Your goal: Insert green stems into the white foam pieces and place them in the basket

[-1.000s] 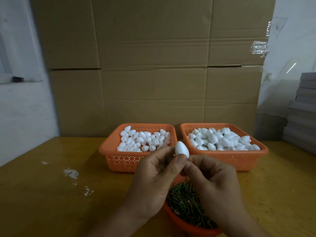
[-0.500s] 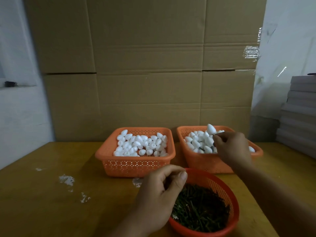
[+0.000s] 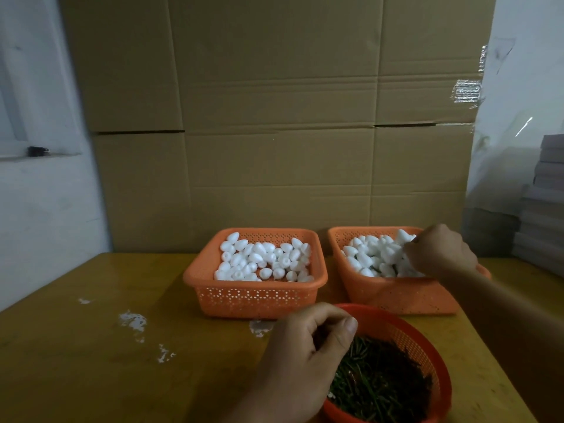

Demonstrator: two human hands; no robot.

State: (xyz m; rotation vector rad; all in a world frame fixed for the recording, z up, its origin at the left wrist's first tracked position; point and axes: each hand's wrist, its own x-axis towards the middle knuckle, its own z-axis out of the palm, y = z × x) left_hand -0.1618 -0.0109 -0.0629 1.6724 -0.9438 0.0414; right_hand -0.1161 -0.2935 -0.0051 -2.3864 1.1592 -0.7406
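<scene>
R hand (image 3: 439,251) over right basket (image 3: 393,293), fingers curled among foam pieces (image 3: 375,254); grip unclear. L hand (image 3: 302,358) pinches at green stems (image 3: 381,383), red bowl (image 3: 424,340).

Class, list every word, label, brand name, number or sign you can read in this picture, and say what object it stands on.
None can be read.
The cardboard boxes show plain faces with no print.
The clear tape patch on the cardboard is shiny, with no legible marks.
The two orange baskets and the round red basket carry only perforated patterns.
The stacked grey items at the right edge show no lettering.
</scene>
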